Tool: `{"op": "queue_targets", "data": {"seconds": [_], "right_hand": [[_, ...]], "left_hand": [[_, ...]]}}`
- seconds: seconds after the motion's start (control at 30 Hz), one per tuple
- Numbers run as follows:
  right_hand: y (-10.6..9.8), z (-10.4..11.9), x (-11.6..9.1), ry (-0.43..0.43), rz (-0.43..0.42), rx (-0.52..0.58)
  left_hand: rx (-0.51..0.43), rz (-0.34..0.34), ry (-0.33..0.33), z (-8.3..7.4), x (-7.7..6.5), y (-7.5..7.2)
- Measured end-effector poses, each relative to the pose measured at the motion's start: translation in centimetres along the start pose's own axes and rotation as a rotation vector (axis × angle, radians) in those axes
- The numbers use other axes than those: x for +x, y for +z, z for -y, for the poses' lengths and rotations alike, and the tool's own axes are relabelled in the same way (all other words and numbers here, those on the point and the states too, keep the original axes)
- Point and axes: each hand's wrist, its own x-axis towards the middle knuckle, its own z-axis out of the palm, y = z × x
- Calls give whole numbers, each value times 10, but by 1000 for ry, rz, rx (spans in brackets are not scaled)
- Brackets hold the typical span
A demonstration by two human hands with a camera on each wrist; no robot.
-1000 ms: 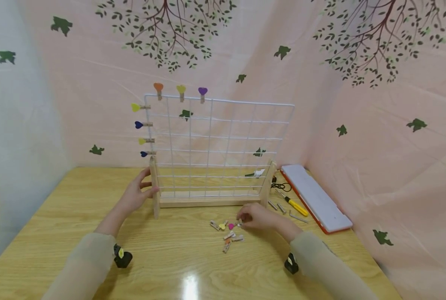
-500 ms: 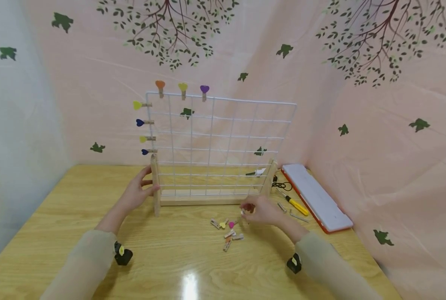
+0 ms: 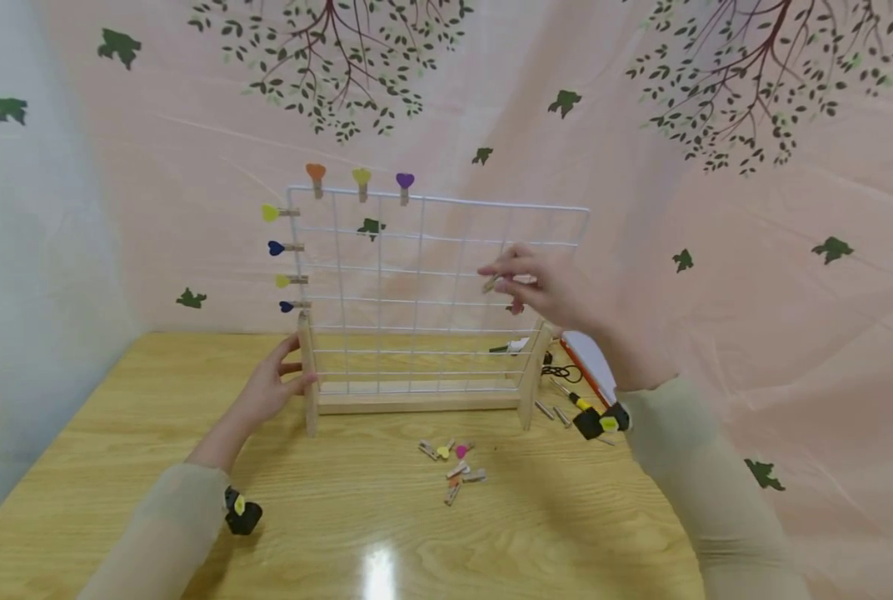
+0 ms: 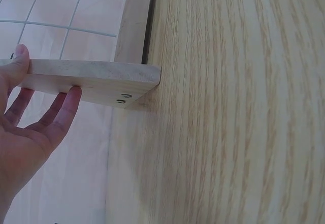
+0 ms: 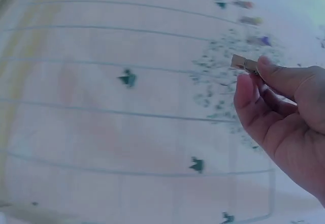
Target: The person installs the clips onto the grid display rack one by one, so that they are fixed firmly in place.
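A white wire grid point(image 3: 420, 271) stands upright in a wooden stand point(image 3: 416, 405). My left hand point(image 3: 269, 385) grips the stand's left upright; in the left wrist view the thumb lies on one face of this wooden board point(image 4: 91, 74) and fingertips on the other. Raised in front of the grid's right half, my right hand point(image 3: 540, 287) pinches a small wooden clothespin point(image 5: 245, 63) between thumb and fingers. Any heart on that clothespin is hidden. Heart-topped clothespins, among them a purple one point(image 3: 405, 183), sit along the grid's top edge, and several more down its left edge.
Loose clothespins point(image 3: 454, 472) lie in a small pile on the table point(image 3: 326, 517) before the stand. At the right are a yellow-handled screwdriver point(image 3: 583, 403), metal pieces point(image 3: 561, 416), a black cord point(image 3: 562, 372) and a white-and-red case point(image 3: 589, 362), partly behind the right arm.
My right hand has lifted a clothespin from beside the pile and carried it up in front of the grid. The left hand has stayed on the stand's upright.
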Motion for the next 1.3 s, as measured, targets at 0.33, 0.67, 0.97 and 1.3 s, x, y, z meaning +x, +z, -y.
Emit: {"op": "queue_targets", "data": {"seconds": [0.33, 0.67, 0.97, 1.3], "right_hand": [[-50, 29, 58, 160, -284, -54], [-46, 28, 92, 200, -331, 24], [-37, 23, 100, 199, -328, -20], [-34, 17, 100, 133, -310, -69]], "left_hand": [[5, 9, 1, -1, -1, 0], [17, -7, 2, -4, -3, 2], [18, -7, 19, -5, -4, 2], [11, -8, 14, -6, -4, 2]]}}
